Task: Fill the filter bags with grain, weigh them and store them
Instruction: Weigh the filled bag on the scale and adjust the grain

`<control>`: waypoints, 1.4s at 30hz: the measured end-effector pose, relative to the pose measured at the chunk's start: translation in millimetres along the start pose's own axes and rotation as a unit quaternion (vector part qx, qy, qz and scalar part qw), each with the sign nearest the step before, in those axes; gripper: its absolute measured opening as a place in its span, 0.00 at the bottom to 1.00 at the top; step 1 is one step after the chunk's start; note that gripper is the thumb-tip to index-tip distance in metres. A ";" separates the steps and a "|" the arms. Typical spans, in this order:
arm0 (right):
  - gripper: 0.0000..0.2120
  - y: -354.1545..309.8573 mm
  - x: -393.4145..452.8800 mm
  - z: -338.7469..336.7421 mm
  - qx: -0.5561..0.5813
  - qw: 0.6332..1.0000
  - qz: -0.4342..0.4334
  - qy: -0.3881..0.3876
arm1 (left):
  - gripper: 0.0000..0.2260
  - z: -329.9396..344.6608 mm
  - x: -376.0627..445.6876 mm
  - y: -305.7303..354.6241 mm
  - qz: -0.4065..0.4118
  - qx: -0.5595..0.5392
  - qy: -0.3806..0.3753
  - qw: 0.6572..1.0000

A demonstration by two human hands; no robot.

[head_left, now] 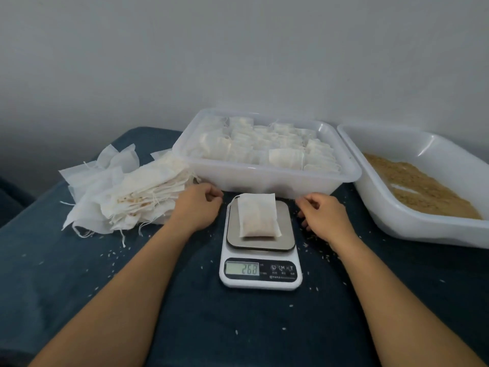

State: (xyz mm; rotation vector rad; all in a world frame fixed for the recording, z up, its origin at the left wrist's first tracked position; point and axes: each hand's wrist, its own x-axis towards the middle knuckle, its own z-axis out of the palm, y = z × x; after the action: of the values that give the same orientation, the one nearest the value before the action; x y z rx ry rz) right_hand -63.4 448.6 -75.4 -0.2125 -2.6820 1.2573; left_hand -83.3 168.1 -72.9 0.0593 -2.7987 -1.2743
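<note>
A: Where's the bag (258,216) at?

B: Centre of the frame, lying flat on the scale (260,243) plate, filled and closed, its string trailing off the upper-left corner. The display reads something like 268; I can't see a decimal point.

A: And the hands?

B: Both are off it. The left hand (197,207) rests on the cloth just left of the scale, fingers loosely curled, holding nothing. The right hand (324,214) mirrors it on the right, also loosely curled and holding nothing. Neither touches the plate, which is right for a clean reading.

A: So the step is weighing?

B: I'd judge so. To do it well, keep both hands and the string clear of the plate until the number settles. Then lift the bag by its body, not the string, so the closure doesn't pull open.

A: Where does it go?

B: Probably the tub (264,178) just behind the scale, upper centre, already packed with rows of filled bags. Slot it upright into a gap near the front edge.

A: What else is around?

B: A pile of empty bags (127,200) sits at centre left, and the grain tray (397,221) at right is partly filled. Loose grains dot the blue cloth (238,327), so brush any off the plate before the next weighing.
</note>
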 end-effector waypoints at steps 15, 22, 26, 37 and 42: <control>0.17 -22.6 -10.5 -1.1 -0.045 0.995 -0.094 0.002 | 0.05 3.6 1.5 -1.1 0.004 0.044 -0.004 0.999; 0.14 -52.3 -16.0 12.5 -0.091 0.983 -0.150 -0.052 | 0.05 3.8 2.5 -1.5 0.009 0.043 -0.011 0.999; 0.06 -61.0 -19.1 16.8 -0.026 0.983 -0.166 -0.078 | 0.06 3.5 2.3 -1.4 0.012 0.047 -0.015 0.999; 0.05 -128.0 -8.2 -24.8 0.069 0.961 -0.269 -0.002 | 0.07 5.7 2.5 -1.8 0.024 0.019 -0.022 0.999; 0.05 -155.1 33.9 -22.0 0.109 0.968 -0.225 0.031 | 0.07 6.1 1.7 -2.2 0.024 0.007 -0.025 0.999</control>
State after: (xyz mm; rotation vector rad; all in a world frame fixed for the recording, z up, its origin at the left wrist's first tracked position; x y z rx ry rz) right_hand -100.5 373.6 61.2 0.3593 -2.3249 1.3461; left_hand -85.5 171.1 -78.5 -0.0387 -2.8334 -1.2626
